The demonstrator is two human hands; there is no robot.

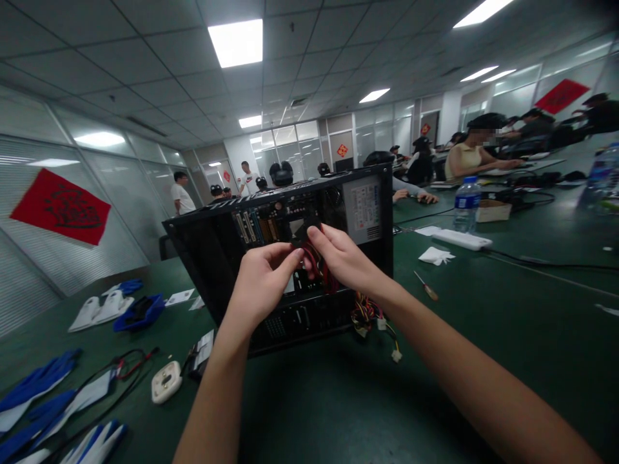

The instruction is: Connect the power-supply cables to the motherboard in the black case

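An open black computer case (217,251) lies on its side on the green table (507,322), its inside facing me. Both my hands reach into it. My left hand (264,280) and my right hand (341,258) pinch a red cable (322,269) between their fingertips in front of the board. A bundle of coloured power wires (370,316) with white plugs spills out of the case's lower right corner onto the table.
A screwdriver (426,287) lies right of the case, with a white tissue (436,256), a power strip (461,240) and a water bottle (467,204) beyond. Blue-and-white gloves (43,393), a white round part (166,381) and cables lie at left. Other people sit and stand farther back.
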